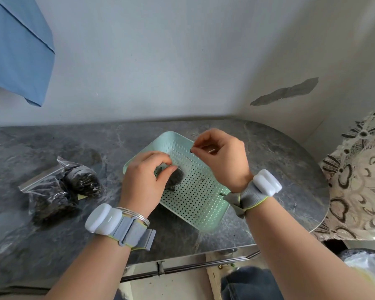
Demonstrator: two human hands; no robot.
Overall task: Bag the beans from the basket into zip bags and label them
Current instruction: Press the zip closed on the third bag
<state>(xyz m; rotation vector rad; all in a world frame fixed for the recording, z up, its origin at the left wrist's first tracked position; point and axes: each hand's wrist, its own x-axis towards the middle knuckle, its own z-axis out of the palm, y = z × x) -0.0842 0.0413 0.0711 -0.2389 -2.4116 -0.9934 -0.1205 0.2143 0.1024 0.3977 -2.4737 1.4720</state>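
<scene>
A pale green perforated basket (195,198) sits on the grey marbled desk (279,161), near its middle, turned at an angle to the desk edge. Both of the person's hands work over it.

The left hand (143,180) is above the basket's left portion. Its thumb and forefinger are pinched together on the top edge of a clear zip bag (174,179) that hangs inside the basket with dark beans (176,177) in it. The bag is largely hidden behind the hand; whether it rests on the basket floor cannot be told.

The right hand (221,156) is above the basket's far side, fingers curled in and pinched narrow. It appears to grip the other end of the same bag's top edge, though the clear film there is too faint to confirm. A small dark item sits at its fingertips; what it is cannot be told.

Apart from a few dark specks, the visible basket floor is bare.

Two filled zip bags (61,187) of dark beans lie together on the desk to the left, well apart from the basket. A yellowish slip (81,197) shows beneath them.

Each wrist carries a white device on a grey strap: left (103,217), right (266,185). Thin metal bangles (136,214) sit on the left wrist.

A blue cloth (15,46) hangs at far left. A patterned cloth (359,180) lies to the right.
</scene>
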